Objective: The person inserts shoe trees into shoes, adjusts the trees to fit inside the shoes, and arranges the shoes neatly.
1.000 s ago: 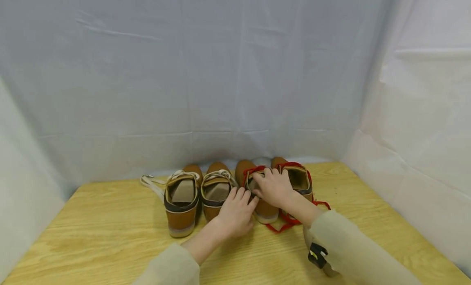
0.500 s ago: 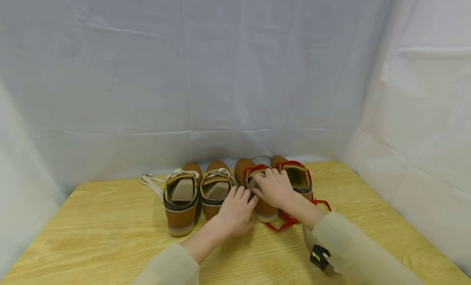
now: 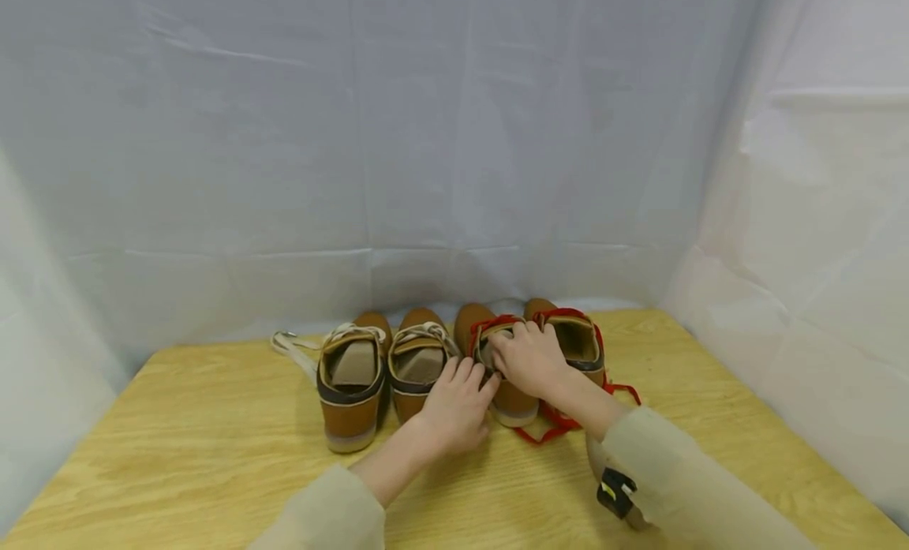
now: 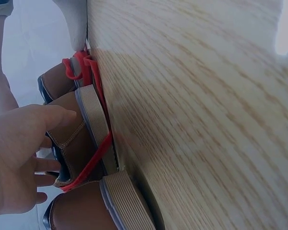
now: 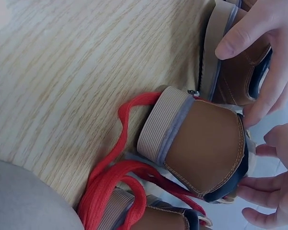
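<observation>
Brown shoes stand in a row, heels toward me. Two have cream laces, including the left one (image 3: 351,420) and its neighbour (image 3: 408,412); two have red laces. My right hand (image 3: 531,361) holds the opening of the nearer red-laced shoe (image 3: 517,408); its fingers bend over the dark collar in the right wrist view. My left hand (image 3: 454,408) lies between that shoe and the neighbouring cream-laced one. Its thumb is apart from its fingers, and the fingertips touch near the collar. The other red-laced shoe (image 3: 578,341) is partly behind my right hand.
A loose red lace (image 3: 550,435) trails on the wooden table (image 3: 234,439). Cream lace ends (image 3: 294,353) lie at the left. A black clip with a yellow mark (image 3: 615,491) shows beside my right sleeve. A pale cloth wall (image 3: 398,163) stands behind the shoes.
My right hand's thumb and forefinger have drawn slightly closer together at the shoe's opening. My left hand and the shoes show almost no movement.
</observation>
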Demonstrator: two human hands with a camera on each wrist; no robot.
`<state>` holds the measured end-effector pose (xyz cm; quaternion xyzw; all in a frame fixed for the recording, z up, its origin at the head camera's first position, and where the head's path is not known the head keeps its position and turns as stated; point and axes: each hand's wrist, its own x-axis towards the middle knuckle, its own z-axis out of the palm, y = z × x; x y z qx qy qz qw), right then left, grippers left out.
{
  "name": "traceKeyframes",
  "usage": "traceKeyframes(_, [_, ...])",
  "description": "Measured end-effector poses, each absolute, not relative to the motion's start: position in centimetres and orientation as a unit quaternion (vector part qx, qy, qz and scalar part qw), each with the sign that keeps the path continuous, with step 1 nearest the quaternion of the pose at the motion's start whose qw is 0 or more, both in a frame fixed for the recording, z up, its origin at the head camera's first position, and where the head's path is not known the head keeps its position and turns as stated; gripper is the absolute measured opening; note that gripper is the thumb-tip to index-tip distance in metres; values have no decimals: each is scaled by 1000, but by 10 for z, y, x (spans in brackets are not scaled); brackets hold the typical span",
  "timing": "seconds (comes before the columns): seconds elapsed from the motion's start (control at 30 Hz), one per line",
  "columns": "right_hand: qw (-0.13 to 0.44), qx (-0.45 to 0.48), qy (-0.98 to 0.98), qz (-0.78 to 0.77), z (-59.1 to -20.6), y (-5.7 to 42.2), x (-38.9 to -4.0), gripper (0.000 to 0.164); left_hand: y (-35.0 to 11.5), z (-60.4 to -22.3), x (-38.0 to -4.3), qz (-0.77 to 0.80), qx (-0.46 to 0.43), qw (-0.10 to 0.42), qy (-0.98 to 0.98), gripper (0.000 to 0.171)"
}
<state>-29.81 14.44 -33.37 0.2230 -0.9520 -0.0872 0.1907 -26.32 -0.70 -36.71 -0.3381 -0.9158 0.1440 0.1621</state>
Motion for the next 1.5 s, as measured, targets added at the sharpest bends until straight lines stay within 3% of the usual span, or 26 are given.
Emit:
traceKeyframes(0.6, [141, 225, -962, -59, -337, 143, -304, 31, -6, -365, -263, 141, -338, 161, -917, 60])
traceKeyframes(1.5, [77, 229, -970, -37, -340, 148, -309, 34, -5, -365, -263, 150, -329, 141, -922, 66])
